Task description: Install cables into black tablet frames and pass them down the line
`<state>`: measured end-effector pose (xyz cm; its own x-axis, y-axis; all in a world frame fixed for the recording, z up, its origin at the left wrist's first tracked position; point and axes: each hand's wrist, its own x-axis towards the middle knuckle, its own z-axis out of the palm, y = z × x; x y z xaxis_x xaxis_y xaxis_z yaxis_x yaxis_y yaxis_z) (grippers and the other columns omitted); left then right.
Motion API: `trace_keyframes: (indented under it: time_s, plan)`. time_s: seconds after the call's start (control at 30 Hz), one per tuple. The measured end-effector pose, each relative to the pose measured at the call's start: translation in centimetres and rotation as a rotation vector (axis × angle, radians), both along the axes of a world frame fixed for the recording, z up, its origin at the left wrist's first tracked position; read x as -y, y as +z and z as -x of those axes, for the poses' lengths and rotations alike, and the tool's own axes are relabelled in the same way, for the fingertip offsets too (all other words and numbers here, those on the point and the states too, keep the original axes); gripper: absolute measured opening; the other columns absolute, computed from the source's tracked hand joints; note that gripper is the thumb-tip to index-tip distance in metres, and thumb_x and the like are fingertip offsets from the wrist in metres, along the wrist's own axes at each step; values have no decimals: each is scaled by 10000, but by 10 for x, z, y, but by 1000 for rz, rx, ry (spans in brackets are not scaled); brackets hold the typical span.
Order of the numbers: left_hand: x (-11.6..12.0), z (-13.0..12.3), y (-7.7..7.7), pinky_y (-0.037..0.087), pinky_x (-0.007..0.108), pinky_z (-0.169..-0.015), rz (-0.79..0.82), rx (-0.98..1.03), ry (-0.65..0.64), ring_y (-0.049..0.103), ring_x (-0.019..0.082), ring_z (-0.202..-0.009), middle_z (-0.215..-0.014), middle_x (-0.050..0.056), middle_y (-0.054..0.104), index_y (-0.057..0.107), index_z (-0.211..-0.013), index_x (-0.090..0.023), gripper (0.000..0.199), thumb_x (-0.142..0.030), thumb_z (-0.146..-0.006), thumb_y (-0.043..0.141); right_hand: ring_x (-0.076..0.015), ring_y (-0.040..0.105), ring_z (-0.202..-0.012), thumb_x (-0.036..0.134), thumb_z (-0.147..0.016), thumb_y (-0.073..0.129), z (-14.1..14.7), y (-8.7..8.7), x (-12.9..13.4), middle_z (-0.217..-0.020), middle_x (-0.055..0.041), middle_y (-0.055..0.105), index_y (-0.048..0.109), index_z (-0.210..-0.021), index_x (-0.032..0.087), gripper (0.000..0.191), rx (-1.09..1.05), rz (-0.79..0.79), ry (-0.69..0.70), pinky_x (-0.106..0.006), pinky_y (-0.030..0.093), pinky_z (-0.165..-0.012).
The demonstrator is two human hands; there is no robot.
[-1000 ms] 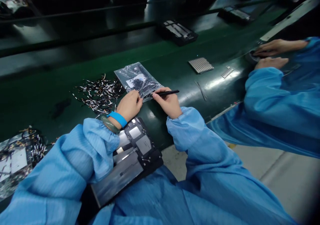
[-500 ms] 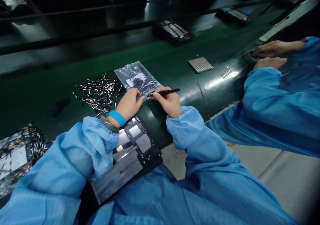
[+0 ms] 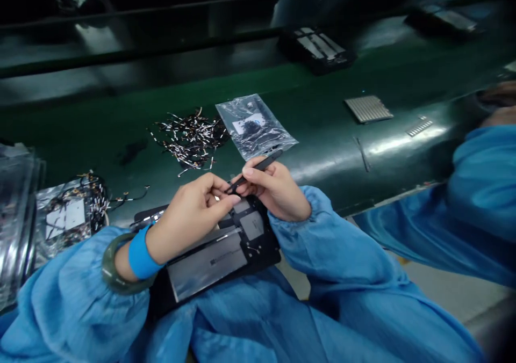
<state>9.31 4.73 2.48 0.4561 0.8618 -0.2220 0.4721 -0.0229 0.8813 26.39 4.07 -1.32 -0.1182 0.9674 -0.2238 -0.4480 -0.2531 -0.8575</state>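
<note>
My right hand grips a black pen-like tool, its tip slanting down toward my left fingertips. My left hand is pinched close beside that tip; whatever its fingers hold is too small to make out. Both hands are above the upper part of an opened device with a silvery panel, which rests in a black holder by my lap. Beyond my hands, a clear plastic bag of small dark parts lies on the green surface. Left of the bag is a pile of short cables.
Another bag with cables and stacked clear trays are at the left. A ribbed metal plate, a small strip and a thin tool lie right. Farther back is another device. A co-worker's blue sleeve is at right.
Both hands have come back from the plastic bag to over the opened device, the black tool still in my right hand. The view has shifted, so the scene sits farther right.
</note>
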Motion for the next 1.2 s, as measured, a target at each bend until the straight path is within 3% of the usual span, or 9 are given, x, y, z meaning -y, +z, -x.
trace_keyframes:
  time_s: [0.2,0.33,0.43,0.57,0.67,0.93,1.07,1.2]
  plan:
    - [10,13,14,416,197,-395,334,98,131,513,76,-432,-643,-19,618,589,-841,-179,141,-255,-723,602,-64,635,-530,348,-621,810,13,2,-2,-633,22,696,619,-705,178,269,-62,157,112,-125,518,-497]
    - [13,20,14,305,185,-305,379,78,148,391,54,-331,-547,-39,579,600,-899,-175,173,-261,-749,597,-63,634,-529,340,-611,816,18,1,-4,-638,14,700,625,-696,174,267,-59,186,126,-118,516,-493]
    - [15,26,9,317,187,-304,378,79,132,391,57,-334,-565,-32,579,596,-935,-173,215,-297,-759,590,-62,630,-525,359,-610,816,20,2,-3,-632,16,696,621,-698,176,282,-35,172,142,-122,516,-494]
    - [18,45,2,338,195,-326,287,73,166,439,74,-394,-639,-25,579,569,-1038,-186,334,-366,-758,599,-72,631,-541,403,-638,795,22,3,-8,-686,17,705,602,-723,193,297,48,65,137,-162,526,-504]
    - [20,68,0,319,200,-337,258,65,241,405,76,-398,-577,-54,495,568,-991,-192,335,-420,-749,613,-89,654,-588,417,-653,783,28,-2,-16,-730,10,709,596,-744,198,302,170,-66,105,-196,541,-549]
    - [36,135,-15,318,161,-359,176,59,591,406,85,-451,-521,-57,449,606,-967,-227,336,-477,-750,660,-113,632,-607,349,-732,713,48,-24,-20,-656,9,648,626,-781,168,207,587,-277,200,-255,507,-606]
    - [45,144,-23,321,148,-347,184,137,710,426,78,-474,-607,-41,500,638,-928,-229,355,-481,-693,722,-123,619,-616,350,-762,675,48,-25,-17,-663,1,647,632,-794,167,191,661,-318,200,-269,489,-606]
    - [54,142,-25,321,153,-345,188,174,763,432,77,-480,-663,-33,522,653,-923,-231,357,-485,-683,732,-135,623,-699,299,-750,677,48,-25,-15,-757,-13,674,658,-764,183,118,805,-476,159,-272,481,-640]
